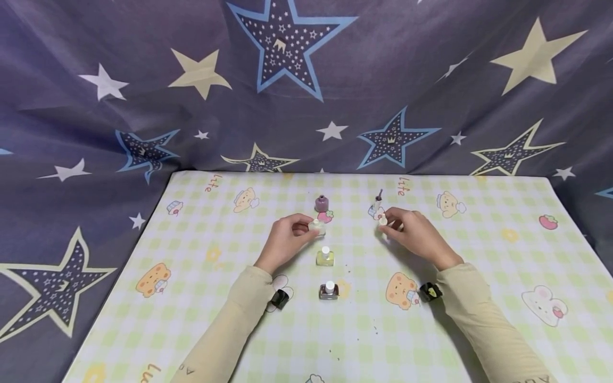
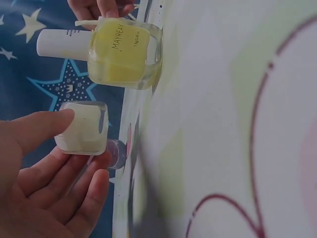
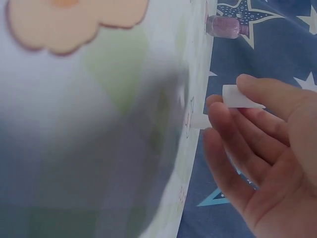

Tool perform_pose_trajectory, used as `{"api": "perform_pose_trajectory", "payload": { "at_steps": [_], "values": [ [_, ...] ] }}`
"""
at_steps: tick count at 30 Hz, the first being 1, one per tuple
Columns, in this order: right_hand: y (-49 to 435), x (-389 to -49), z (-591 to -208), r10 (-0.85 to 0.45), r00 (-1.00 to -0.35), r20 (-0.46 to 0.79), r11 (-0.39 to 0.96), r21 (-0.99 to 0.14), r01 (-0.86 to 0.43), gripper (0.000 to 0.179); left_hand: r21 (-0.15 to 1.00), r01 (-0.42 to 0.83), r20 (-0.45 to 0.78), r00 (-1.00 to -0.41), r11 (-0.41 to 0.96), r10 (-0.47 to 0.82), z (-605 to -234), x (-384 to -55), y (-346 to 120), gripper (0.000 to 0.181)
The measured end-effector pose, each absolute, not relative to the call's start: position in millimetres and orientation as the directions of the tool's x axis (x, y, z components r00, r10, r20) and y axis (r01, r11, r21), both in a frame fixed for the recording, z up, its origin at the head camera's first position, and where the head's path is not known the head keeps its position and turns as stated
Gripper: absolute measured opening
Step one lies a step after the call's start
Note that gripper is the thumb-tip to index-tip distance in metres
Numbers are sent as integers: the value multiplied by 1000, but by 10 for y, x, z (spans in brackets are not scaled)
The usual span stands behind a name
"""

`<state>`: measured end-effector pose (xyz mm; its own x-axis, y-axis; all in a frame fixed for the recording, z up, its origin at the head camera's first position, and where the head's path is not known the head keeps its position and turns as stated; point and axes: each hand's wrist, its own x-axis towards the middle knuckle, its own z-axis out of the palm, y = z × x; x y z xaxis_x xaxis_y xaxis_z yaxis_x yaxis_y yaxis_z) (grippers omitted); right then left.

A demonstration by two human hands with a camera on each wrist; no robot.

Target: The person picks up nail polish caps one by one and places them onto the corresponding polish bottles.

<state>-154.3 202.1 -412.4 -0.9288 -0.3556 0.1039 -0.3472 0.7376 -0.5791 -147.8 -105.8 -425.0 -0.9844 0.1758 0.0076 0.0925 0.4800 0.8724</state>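
Note:
My left hand pinches a small bottle of whitish nail polish between thumb and fingers; no cap shows on its neck in the head view. To the right, my right hand pinches a white cap between thumb and fingertips. Its brush cannot be made out. Just beyond that hand, another white cap with a dark brush stands brush upward on the table. Behind the left hand is an uncapped purple nail polish bottle. A capped yellow nail polish bottle stands nearer.
A dark nail polish bottle with a white cap stands closest to the front in the row. Dark specks are scattered on the checked tablecloth. A star-patterned curtain hangs behind the table. Each wrist wears a black device.

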Motion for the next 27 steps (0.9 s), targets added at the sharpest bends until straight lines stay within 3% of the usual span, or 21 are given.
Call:
{"api": "perform_pose_trajectory", "payload": {
  "at_steps": [27],
  "values": [
    [1976, -1323, -3845, -382, -893, 239, 712, -540, -449, 18, 882, 157, 87, -981, 445, 174, -4068, -1243, -1158, 25]
  ]
}}
